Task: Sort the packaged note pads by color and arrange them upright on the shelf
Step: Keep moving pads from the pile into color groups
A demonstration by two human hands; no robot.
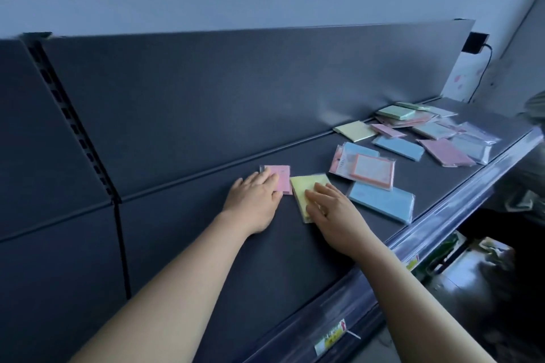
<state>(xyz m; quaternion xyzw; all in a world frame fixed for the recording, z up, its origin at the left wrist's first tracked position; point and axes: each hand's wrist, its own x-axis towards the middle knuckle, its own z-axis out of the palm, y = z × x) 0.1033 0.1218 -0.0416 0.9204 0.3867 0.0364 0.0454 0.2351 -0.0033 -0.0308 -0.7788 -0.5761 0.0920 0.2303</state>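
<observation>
the sorting step seems to be under way: the left hand [256, 194] is pressing straight fingers flat on a pink pad [283, 178], and the right hand [333, 209], fingers likewise extended, is resting on a yellow pad [302, 187] just beside it. both pads are lying flat on the shelf [206, 244]. the mixed pile [427, 132] is sitting well beyond the right hand. next, each pad is likely needing pinching and tipping upright.

Two hands [253, 200] [333, 209], two yellow pads [308, 184] [354, 130] (the jumbled far pile [427, 127] resists counting).
</observation>
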